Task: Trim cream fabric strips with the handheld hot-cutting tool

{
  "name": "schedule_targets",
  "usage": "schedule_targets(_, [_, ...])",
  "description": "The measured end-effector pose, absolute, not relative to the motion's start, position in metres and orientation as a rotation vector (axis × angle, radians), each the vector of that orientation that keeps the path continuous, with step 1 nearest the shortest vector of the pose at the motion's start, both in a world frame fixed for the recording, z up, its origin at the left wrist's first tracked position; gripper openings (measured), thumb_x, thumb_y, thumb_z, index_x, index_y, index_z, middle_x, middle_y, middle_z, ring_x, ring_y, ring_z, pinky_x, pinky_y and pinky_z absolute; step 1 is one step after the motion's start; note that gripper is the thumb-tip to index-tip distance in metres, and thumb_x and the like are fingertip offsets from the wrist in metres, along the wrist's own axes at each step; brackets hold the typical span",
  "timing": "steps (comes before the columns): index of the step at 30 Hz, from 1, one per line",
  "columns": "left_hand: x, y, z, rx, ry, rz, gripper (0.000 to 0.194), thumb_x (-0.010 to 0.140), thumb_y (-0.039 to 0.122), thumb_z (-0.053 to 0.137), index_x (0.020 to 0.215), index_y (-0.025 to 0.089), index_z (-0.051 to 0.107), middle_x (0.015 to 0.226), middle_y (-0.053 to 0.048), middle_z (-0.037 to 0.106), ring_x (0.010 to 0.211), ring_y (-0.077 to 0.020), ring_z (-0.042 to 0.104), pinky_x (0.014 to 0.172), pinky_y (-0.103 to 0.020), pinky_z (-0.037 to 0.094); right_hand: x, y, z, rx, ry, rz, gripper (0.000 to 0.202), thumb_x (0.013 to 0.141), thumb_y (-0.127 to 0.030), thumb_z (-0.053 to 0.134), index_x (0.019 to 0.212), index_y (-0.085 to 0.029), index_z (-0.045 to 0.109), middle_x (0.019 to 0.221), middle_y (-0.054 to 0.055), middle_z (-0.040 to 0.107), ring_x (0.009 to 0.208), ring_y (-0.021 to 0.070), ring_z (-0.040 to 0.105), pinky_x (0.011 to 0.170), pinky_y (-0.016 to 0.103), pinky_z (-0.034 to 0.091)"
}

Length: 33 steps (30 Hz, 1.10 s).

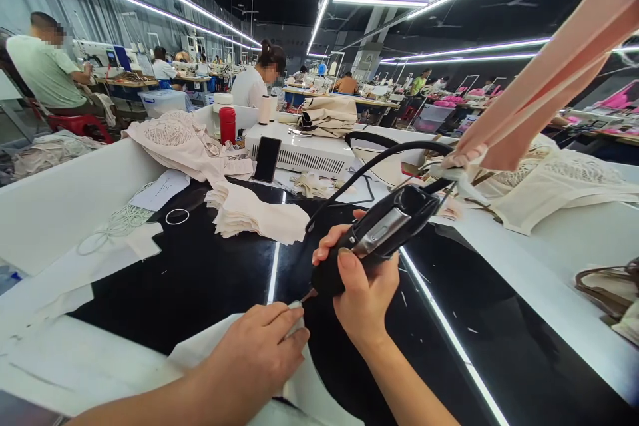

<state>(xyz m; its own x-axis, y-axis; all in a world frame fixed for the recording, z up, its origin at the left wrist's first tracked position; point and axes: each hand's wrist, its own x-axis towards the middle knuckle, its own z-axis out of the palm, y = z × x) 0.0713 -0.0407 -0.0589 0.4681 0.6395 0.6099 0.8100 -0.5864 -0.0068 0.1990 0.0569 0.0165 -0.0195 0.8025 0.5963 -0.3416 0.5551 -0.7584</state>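
Observation:
My right hand is wrapped round a black handheld tool with a silver plate on its side, tilted down to the left. A black cable and a strip of pink cloth meet near its upper end. The tool's lower tip comes close to the fingertips of my left hand. Those fingers pinch the edge of a pale fabric piece at the front of the black tabletop. What lies under my left palm is hidden.
Stacked beige fabric pieces, a phone, a red bottle and a white ring lie beyond my hands. Lace garments are at right. Several people sit at machines farther back.

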Motion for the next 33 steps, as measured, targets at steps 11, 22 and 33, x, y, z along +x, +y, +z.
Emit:
schedule_targets(11, [0.0714, -0.04, -0.0617, -2.428, -1.231, -0.812, 0.02, 0.107, 0.022, 0.051, 0.113, 0.014, 0.068, 0.12, -0.007, 0.074, 0.109, -0.0171, 0.068, 0.083, -0.029, 0.055, 0.1986, 0.0566, 0.0204, -0.47, -1.285, 0.95, 0.035, 0.085, -0.033, 0.073, 0.114, -0.028, 0.055, 0.08, -0.005, 0.064, 0.058, 0.0129, 0.061, 0.053, 0.029, 0.054])
schedule_targets(22, [0.0701, -0.0403, -0.0669, -2.464, -1.24, -0.711, 0.018, 0.103, 0.021, 0.058, 0.117, 0.015, 0.067, 0.126, -0.008, 0.072, 0.113, -0.0185, 0.067, 0.086, -0.03, 0.055, 0.1987, 0.0546, 0.0179, -0.471, -1.287, 0.965, 0.034, 0.086, -0.031, 0.072, 0.115, -0.029, 0.054, 0.08, -0.005, 0.063, 0.059, 0.0126, 0.06, 0.054, 0.029, 0.054])
schedule_targets(33, [0.0717, -0.0393, -0.0636, -2.452, -1.245, -0.795, 0.021, 0.108, 0.018, 0.046, 0.114, 0.013, 0.066, 0.121, -0.006, 0.074, 0.107, -0.0166, 0.068, 0.086, -0.029, 0.055, 0.1967, 0.0525, 0.018, -0.45, -1.269, 0.962, 0.032, 0.087, -0.03, 0.071, 0.114, -0.028, 0.055, 0.081, -0.005, 0.064, 0.059, 0.0126, 0.061, 0.055, 0.029, 0.055])
